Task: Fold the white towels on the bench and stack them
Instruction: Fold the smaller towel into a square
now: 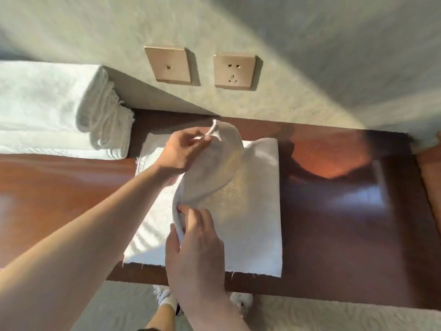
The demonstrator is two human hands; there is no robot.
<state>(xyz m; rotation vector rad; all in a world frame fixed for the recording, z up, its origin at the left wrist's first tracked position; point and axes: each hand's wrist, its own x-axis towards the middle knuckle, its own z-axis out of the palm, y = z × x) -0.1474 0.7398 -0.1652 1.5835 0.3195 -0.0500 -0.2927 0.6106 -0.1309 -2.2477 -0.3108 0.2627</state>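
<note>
Left hand (177, 151): fingers pinching the far corner of the towel (250, 211), lifting it.
Right hand (195, 237): fingers gripping the near fold edge.
Risk: corners are probably drifting apart, skewing the fold on the desk (346, 211).

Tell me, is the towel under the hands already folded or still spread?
Partly folded: the towel lies flat, while both hands lift its left edge over.
</note>
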